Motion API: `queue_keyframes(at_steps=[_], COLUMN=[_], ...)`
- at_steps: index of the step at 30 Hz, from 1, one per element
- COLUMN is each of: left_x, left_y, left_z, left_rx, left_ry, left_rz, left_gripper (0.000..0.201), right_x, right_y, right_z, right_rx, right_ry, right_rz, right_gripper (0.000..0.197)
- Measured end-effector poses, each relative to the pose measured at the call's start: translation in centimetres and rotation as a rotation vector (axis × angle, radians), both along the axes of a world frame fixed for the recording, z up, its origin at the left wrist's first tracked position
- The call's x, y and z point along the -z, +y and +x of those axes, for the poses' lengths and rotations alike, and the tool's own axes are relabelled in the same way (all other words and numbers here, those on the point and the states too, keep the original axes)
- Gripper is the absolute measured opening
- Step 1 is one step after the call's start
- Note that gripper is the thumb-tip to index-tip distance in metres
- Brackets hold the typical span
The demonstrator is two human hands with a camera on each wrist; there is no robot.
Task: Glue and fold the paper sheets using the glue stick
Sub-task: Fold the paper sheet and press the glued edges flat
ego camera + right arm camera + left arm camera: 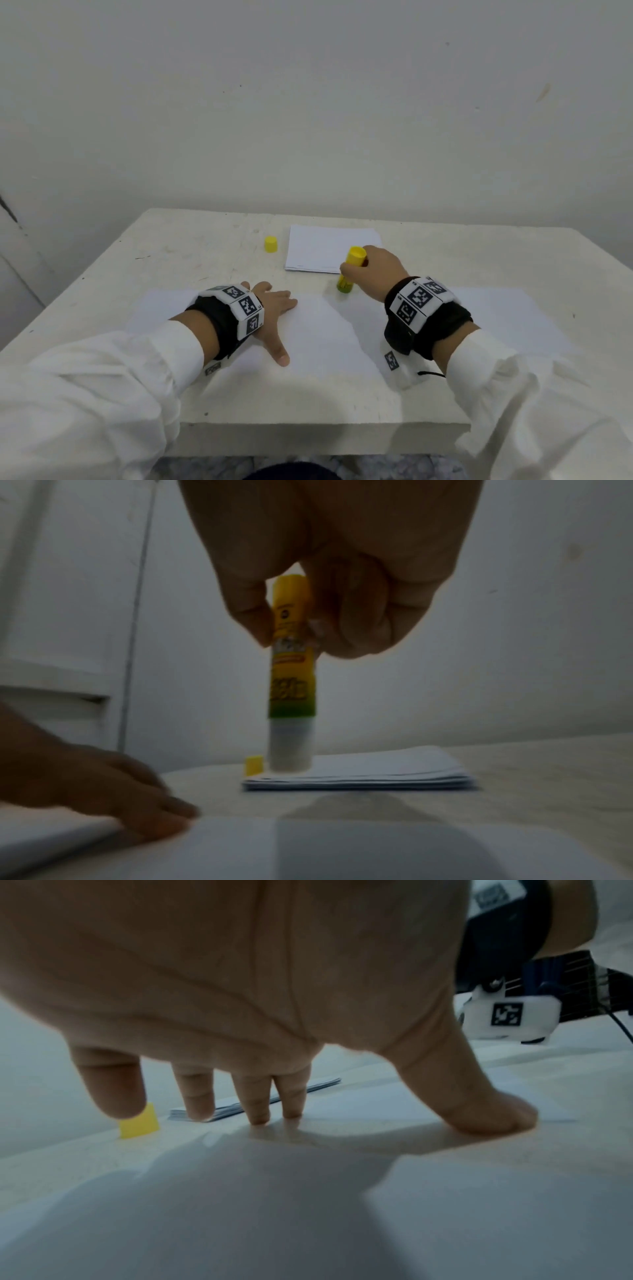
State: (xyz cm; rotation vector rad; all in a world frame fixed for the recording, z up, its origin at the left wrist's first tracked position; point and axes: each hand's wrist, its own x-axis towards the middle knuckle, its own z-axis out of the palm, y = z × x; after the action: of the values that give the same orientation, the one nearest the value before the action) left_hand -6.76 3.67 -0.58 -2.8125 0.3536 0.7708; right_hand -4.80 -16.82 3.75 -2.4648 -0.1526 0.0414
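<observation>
under the left grip point(274, 308), nearest the person, a large paper sheet point(308, 342) lies flat on the tabletop point(191, 240); this hand is spread, its fingers point(257, 1110) and thumb pressing down, likely to keep the sheet from sliding while glue goes on. just right of it and a little farther out, the right grip point(373, 270) pinches the glue stick point(351, 270) between thumb and curled fingers point(250, 615) on the upper barrel. the stick is nearly upright with its bare white end down, poised at the sheet's far edge; whether it touches the paper i cannot tell. holding it high on the barrel probably leaves the tip free to rub. beyond the right grip a stack of sheets point(325, 246) waits, and past the left grip, just beside that stack, stands the yellow cap point(271, 244), set aside so the stick is open for use.
</observation>
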Motion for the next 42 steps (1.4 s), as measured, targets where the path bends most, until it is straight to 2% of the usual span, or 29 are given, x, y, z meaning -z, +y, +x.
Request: queue_keyframes(at_steps=[2, 4, 8, 14, 17, 21, 24, 27, 34, 42], left_x=[-0.4, -0.5, 0.4, -0.7, -0.9, -1.3, -0.7, -0.5, -0.3, 0.1], left_y=[0.0, 0.1, 0.6, 0.1, -0.4, -0.8, -1.0, -1.3, -1.9, -1.8], left_z=[-0.3, -0.5, -0.1, -0.2, -0.3, -0.4, 0.0, 0.3, 0.8, 1.6], left_rx=[-0.003, -0.059, -0.119, -0.100, -0.037, -0.006, -0.016, -0.031, -0.015, -0.040], left_ry=[0.007, 0.020, 0.025, 0.014, 0.019, 0.025, 0.018, 0.017, 0.036, 0.043], left_rz=[-0.003, -0.017, -0.036, 0.001, 0.027, 0.043, 0.083, 0.133, 0.180, 0.190], left_gripper=[0.123, 0.124, 0.133, 0.120, 0.110, 0.111, 0.130, 0.140, 0.109, 0.110], right_x=[0.2, 0.9, 1.9, 1.7, 1.3, 1.1, 1.1, 1.1, 1.0, 0.7], right_y=[3.0, 5.3, 7.0, 6.3, 5.9, 5.3, 4.4, 2.8, -3.5, -9.0], right_z=[-0.6, -0.7, -0.7, -2.6, -4.4, -6.2, -6.7, -7.2, -7.5, -6.6], right_rx=[-0.166, -0.246, -0.269, -0.347, -0.412, -0.445, -0.441, -0.411, -0.267, -0.129], right_ry=[0.042, 0.037, 0.043, 0.053, 0.075, 0.093, 0.117, 0.110, 0.121, 0.165], right_rz=[-0.088, -0.169, -0.214, -0.199, -0.207, -0.184, -0.186, -0.190, -0.154, -0.182], right_gripper=[0.031, 0.032, 0.027, 0.032, 0.030, 0.029, 0.024, 0.025, 0.030, 0.029])
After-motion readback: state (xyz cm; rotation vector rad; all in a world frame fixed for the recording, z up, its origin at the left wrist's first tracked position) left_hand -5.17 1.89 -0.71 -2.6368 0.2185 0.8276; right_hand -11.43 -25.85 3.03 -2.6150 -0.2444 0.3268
